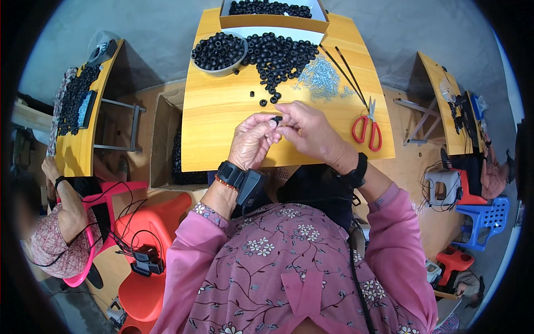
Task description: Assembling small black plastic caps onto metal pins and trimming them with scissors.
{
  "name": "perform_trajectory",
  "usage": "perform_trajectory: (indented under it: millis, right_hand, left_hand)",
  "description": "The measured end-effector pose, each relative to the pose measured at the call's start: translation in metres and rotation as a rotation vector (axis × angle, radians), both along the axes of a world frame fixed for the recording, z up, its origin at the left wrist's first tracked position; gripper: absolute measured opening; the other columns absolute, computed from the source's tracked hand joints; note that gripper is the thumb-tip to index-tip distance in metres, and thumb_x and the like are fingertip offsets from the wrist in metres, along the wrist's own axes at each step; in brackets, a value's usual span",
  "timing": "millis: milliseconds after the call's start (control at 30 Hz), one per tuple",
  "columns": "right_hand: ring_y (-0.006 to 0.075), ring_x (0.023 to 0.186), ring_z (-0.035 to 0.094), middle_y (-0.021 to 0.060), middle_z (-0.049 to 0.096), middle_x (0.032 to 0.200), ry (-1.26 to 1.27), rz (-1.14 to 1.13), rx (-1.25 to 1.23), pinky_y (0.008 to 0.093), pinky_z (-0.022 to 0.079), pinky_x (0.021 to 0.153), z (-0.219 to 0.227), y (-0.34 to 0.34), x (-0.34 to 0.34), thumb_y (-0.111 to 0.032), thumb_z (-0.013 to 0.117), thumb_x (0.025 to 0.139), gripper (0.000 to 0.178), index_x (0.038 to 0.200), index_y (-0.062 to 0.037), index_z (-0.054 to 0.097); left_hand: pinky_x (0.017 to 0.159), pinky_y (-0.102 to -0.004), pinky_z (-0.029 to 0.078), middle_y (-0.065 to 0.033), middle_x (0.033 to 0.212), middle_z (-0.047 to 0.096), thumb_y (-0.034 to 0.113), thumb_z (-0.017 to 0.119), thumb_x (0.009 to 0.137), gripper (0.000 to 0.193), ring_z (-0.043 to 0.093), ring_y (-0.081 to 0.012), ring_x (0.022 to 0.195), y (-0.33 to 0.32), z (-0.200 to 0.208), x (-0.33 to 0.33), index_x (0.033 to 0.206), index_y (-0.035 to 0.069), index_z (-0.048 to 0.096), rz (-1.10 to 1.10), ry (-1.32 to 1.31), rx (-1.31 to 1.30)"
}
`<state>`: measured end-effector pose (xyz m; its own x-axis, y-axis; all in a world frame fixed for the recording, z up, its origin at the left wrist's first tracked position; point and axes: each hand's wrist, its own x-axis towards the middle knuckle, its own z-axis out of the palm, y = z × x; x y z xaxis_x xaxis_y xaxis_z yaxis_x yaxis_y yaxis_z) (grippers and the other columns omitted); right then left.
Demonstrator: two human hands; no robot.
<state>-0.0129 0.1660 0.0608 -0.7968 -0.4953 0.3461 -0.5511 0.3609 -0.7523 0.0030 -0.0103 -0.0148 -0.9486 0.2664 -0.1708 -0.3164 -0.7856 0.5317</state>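
Above the front of the wooden table, my left hand pinches a small round black part between thumb and fingertips. My right hand meets it there with fingers curled in; whatever those fingertips grip is too small to make out. Just beyond them lie a few loose black parts, which trail from a large pile. A heap of small clear-blue pieces sits right of the pile. Scissors with red handles rest to the right of my right hand.
A bowl heaped with black parts stands at the far left of the table, a box at its back. Two thin black sticks lie near the scissors. Beside the table are a cardboard carton and a red chair; people sit at side tables.
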Motion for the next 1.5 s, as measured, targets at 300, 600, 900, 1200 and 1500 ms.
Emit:
perform_trajectory:
  millis: [300,600,900,1200,1500]
  right_hand:
    - [0.0223,0.076,0.065,0.0115,0.064,0.087,0.097,-0.015,0.074,0.0322,0.052,0.067,-0.016,0.000,-0.006,0.000,0.067,0.090,0.023,0.113,0.0010,0.068]
    - [0.0142,0.082,0.067,0.0086,0.067,0.091,-0.310,-0.170,-0.196,0.0283,0.055,0.073,-0.023,-0.006,-0.004,-0.003,0.065,0.092,0.014,0.104,0.0027,0.068]
    - [0.0111,0.083,0.064,0.0070,0.067,0.094,-0.375,-0.141,-0.300,0.0262,0.053,0.074,-0.019,0.002,-0.003,0.001,0.065,0.091,0.015,0.105,0.0026,0.067]
    - [0.0104,0.083,0.063,0.0067,0.068,0.092,-0.463,-0.159,-0.287,0.0259,0.052,0.073,-0.007,0.000,-0.003,0.001,0.065,0.089,0.016,0.105,0.0021,0.069]
    - [0.0145,0.080,0.066,0.0070,0.068,0.087,-0.267,-0.083,-0.142,0.0276,0.053,0.072,-0.006,-0.002,-0.009,-0.001,0.067,0.089,0.013,0.101,-0.0002,0.072]
  left_hand:
    - [0.076,-0.0336,0.058,-0.0142,0.098,0.071,0.000,0.059,0.097,0.012,0.068,-0.0218,0.081,0.004,-0.005,-0.003,0.107,-0.002,0.066,0.026,0.012,-0.016]
    - [0.081,-0.0318,0.059,-0.0151,0.102,0.071,0.001,0.060,0.098,0.014,0.068,-0.0214,0.084,0.000,-0.007,-0.003,0.110,-0.003,0.066,-0.013,0.085,0.039]
    - [0.080,-0.0306,0.059,-0.0140,0.101,0.071,0.002,0.062,0.098,0.015,0.068,-0.0202,0.086,-0.002,-0.003,-0.003,0.111,-0.003,0.066,0.009,0.088,0.007]
    - [0.076,-0.0290,0.059,-0.0128,0.099,0.071,0.004,0.063,0.098,0.015,0.068,-0.0176,0.082,-0.002,-0.005,-0.003,0.111,-0.004,0.066,0.007,0.081,-0.003]
    - [0.075,-0.0290,0.058,-0.0128,0.098,0.071,0.005,0.061,0.099,0.017,0.066,-0.0175,0.078,-0.003,-0.008,-0.004,0.113,-0.004,0.065,-0.005,0.103,0.030]
